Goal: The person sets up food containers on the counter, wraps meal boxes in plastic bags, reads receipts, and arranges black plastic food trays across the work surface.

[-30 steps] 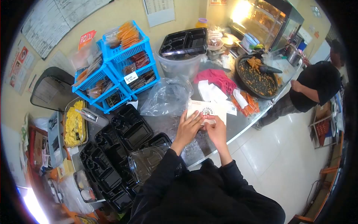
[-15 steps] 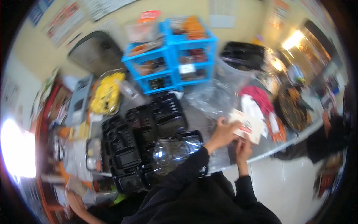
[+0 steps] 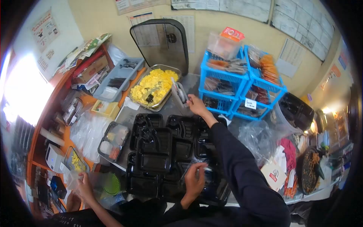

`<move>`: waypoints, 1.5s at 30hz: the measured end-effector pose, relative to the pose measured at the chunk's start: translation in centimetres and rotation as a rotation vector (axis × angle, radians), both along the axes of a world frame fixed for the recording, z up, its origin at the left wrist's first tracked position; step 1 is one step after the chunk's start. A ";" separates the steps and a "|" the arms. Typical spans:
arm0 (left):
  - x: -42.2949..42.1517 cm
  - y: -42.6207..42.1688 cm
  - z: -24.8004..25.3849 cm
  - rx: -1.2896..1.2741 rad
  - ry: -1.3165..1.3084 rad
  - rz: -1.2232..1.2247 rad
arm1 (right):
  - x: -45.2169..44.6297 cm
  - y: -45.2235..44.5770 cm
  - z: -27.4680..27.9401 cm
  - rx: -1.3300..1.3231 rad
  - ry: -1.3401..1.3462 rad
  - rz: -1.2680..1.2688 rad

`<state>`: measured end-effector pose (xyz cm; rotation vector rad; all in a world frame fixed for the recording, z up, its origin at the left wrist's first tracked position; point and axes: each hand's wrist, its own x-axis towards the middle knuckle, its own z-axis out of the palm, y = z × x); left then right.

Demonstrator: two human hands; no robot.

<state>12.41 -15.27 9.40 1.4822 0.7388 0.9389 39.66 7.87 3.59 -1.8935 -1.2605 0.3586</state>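
Note:
My right hand (image 3: 197, 106) reaches across the black trays, its fingers pinched on the edge of a narrow grey translucent holder (image 3: 180, 93) beside the glass dish of yellow food (image 3: 156, 86). Nearer to me, my left hand (image 3: 193, 184) hovers loosely curled, fingers apart, above a clear plastic lid and the black compartment trays (image 3: 154, 149); nothing is visible in it. The printed white card (image 3: 273, 175) lies on the right part of the table, beside a crumpled clear bag (image 3: 257, 142).
Blue stacked baskets (image 3: 227, 77) with packets stand at the back. A co-worker's hands (image 3: 85, 186) are at the lower left near a small container. At the right are a dark mortar (image 3: 310, 170) and pink cloth (image 3: 288, 151). A grey cutlery tray (image 3: 117, 81) sits left.
The view has turned left. Both hands have let go of the white card, which now lies on the table. My right hand has moved to the grey holder, my left above the trays.

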 end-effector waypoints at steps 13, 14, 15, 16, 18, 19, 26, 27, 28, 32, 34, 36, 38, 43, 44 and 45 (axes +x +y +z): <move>-1.5 3.7 1.4 -0.043 0.070 0.102 | -1.4 -2.2 0.2 -0.348 -0.102 -0.305; -1.1 3.8 1.3 0.029 0.081 0.095 | -1.9 -1.8 0.0 -0.346 -0.134 -0.331; -0.8 3.7 0.9 0.096 0.096 0.084 | -2.5 -1.6 -0.4 -0.350 -0.160 -0.361; -0.5 3.5 0.6 0.161 0.111 0.067 | -2.9 -1.2 0.8 -0.371 -0.210 -0.310; 0.0 2.9 1.4 0.210 0.120 0.044 | -2.6 0.0 2.3 -0.456 -0.343 -0.247; 0.5 2.5 1.9 0.229 0.124 0.009 | -2.2 0.1 2.2 -0.530 -0.471 -0.234; 4.0 -0.6 4.1 0.143 0.191 -0.361 | -1.9 -15.0 8.1 0.041 -0.170 -0.293; 5.0 -1.1 3.6 0.255 0.189 -0.490 | -2.5 -19.8 9.6 0.265 0.005 -0.230; 6.3 -1.6 2.5 0.371 0.182 -0.613 | -3.1 -24.4 10.9 0.365 0.149 -0.228; 12.1 -6.9 2.4 0.868 0.043 -1.085 | -5.8 -43.6 14.3 0.607 0.538 -0.411; 15.3 -10.5 2.0 1.139 -0.009 -1.147 | -8.7 -50.0 14.4 0.624 0.569 -0.741; 18.9 -12.1 -1.0 1.345 -0.038 -1.126 | -10.9 -55.2 11.4 0.632 0.698 -0.836; 22.1 -13.0 -4.3 1.497 -0.020 -1.098 | -13.2 -56.0 7.8 0.586 0.673 -0.980; 22.8 -13.4 -4.4 1.673 0.064 -0.995 | -13.8 -54.3 -0.7 0.524 0.506 -1.177; 22.3 -13.3 -3.4 1.602 0.044 -1.061 | -13.1 -54.1 -2.5 0.479 0.452 -1.212; 22.1 -13.2 -2.7 1.530 0.026 -1.123 | -12.5 -53.9 -3.3 0.434 0.397 -1.243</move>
